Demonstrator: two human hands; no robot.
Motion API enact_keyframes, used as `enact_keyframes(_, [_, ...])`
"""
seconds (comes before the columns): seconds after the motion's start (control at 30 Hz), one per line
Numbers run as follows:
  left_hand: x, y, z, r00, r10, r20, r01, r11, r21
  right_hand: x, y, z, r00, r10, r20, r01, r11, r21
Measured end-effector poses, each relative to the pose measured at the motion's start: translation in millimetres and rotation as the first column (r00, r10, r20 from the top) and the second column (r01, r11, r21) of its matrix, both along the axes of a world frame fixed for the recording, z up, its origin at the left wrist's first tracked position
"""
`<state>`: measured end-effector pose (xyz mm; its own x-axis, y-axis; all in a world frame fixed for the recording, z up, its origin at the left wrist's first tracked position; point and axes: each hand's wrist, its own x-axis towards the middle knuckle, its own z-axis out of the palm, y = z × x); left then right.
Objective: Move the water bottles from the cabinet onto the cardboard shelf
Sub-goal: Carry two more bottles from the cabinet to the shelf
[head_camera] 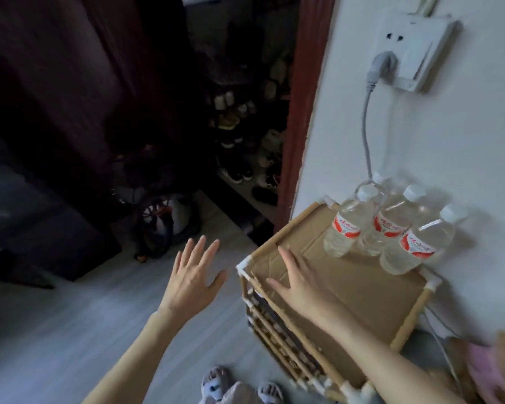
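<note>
Both bare forearms reached forward from the bottom of the view, above a pair of pale slippers (242,387) on the grey floor (70,330). On the left, the left hand (191,277) hovered over the floor with its fingers (200,249) spread straight and released, holding nothing. Beside it, the right hand (299,282) was over the near left part of the cardboard shelf (370,298), palm down, fingers straight and empty; whether it touched the cardboard could not be told. Four water bottles (388,228) with white caps and red labels stood upright in a tight cluster at the far right corner of the shelf top, against the white wall (449,147), well apart from both hands. A grey plug (381,64) sat in a wall socket above them, its cable hanging down toward the bottles. Shoes (245,141) filled the dark doorway beyond
</note>
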<state>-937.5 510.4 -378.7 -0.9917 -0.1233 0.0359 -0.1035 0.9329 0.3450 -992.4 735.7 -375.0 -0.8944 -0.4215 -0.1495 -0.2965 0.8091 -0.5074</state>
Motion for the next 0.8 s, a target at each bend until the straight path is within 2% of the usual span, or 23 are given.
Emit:
enact_keyframes(0.17, [80.3, -70.0, 36.0, 0.952, 0.285, -0.116, -0.289, 0.957, -0.023, 11.8, -106.7, 36.1, 0.942, 0.315, -0.117, -0.32, 0.947, -0.022])
enact_keyframes(0.33, [203.8, -138.0, 57.5, 0.805, 0.57, -0.164, -0.58, 0.814, -0.023, 75.0, -229.1, 70.6, 0.764, 0.608, -0.215, -0.619, 0.785, 0.017])
enact_keyframes(0.57, [428.3, -226.1, 70.2, 0.483, 0.861, -0.163, -0.873, 0.488, -0.01, 249.4, -395.9, 90.9, 0.452, 0.847, -0.28, -0.879, 0.477, 0.021])
enact_keyframes(0.8, [624.5, -264.3, 92.9, 0.105, 0.973, -0.205, -0.994, 0.1, -0.037, 450.3, -533.5, 118.8, 0.082, 0.923, -0.375, -0.995, 0.095, 0.015])
